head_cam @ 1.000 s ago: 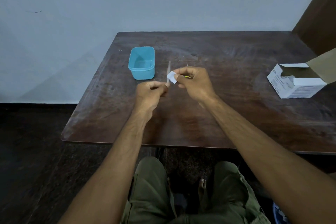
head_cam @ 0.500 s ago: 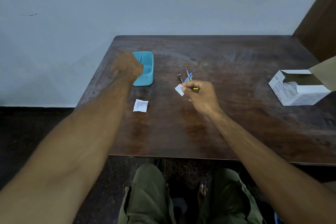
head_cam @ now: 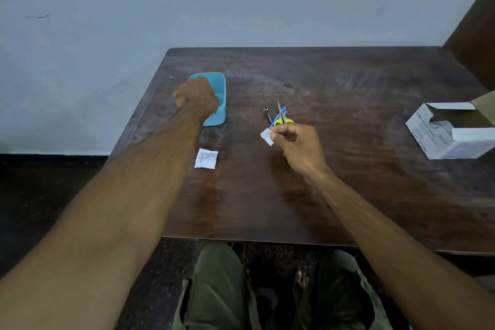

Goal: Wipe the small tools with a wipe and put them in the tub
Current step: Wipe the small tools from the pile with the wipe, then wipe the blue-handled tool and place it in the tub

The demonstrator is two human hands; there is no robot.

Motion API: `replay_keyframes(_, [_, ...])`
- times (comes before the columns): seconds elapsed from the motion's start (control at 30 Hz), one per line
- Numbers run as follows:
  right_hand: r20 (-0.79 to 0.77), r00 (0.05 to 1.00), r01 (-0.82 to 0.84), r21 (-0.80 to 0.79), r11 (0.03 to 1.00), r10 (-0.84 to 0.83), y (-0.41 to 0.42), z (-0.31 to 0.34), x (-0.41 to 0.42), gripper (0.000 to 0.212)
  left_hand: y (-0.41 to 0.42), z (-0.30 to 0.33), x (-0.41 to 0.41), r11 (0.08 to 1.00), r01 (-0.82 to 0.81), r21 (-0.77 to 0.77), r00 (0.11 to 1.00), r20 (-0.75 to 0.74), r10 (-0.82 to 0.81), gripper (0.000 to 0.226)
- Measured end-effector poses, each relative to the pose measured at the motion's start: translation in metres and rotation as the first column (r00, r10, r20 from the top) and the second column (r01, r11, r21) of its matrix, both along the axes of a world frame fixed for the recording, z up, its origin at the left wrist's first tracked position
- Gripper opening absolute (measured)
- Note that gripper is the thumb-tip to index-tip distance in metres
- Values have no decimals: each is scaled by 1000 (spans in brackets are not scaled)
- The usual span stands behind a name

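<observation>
Dark wood surface: my left hand reaches over the tub — grip hidden, I can't tell — right hand pinching the wipe ready by the scissors.

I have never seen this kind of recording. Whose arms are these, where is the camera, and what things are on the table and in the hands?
There is no machine here: the two bare arms belong to a person who wears one camera on the head, so the picture looks forward and down. The left hand reaches over the blue tub on the brown table; whether it holds anything I cannot tell. The right hand pinches a small white wipe. Just beyond it lie small scissors with yellow handles, a blue-handled tool and a thin metal tool. A printed white packet lies nearer the person, and an open white box stands at the right.
</observation>
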State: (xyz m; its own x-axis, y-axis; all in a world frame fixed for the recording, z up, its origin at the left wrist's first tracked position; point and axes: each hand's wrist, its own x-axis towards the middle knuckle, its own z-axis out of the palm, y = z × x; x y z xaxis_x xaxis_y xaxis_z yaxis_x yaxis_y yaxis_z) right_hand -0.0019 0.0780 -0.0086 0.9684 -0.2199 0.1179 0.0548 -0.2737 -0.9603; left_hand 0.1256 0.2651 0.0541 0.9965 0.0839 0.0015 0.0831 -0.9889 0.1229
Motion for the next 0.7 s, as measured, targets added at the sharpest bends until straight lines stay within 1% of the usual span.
replay_keyframes(0.3, [-6, 1000, 5, -17, 1000, -5, -5, 1, -3, 16, 0, -1, 3, 1000, 16, -1, 999, -37, -16, 51])
replay_keyframes(0.43, [-11, 1000, 27, 9, 1000, -27, -8, 4, -5, 16, 3, 1, 3, 999, 29, 20, 998, -53, -28, 52])
replay_keyframes(0.5, [-22, 999, 48, 18, 999, -48, -10, 7, -7, 13, 4, 4, 1, 998, 30, 49, 1000, 4, -31, 49])
replay_keyframes(0.57, [-32, 997, 78, 56, 995, -77, -14, 11, -8, 10, 2, 10, -2, 998, 29, 58, 994, 106, -35, 44])
replay_keyframes(0.63, [-35, 993, 114, 98, 989, -111, -20, 16, -8, 9, -5, 17, -8, 999, 51, 3, 977, 209, -51, 33])
replay_keyframes(0.7, [-37, 988, 152, 111, 982, -148, -26, 20, -8, 12, -19, 22, -19, 991, 91, -98, 952, 301, -57, 31])
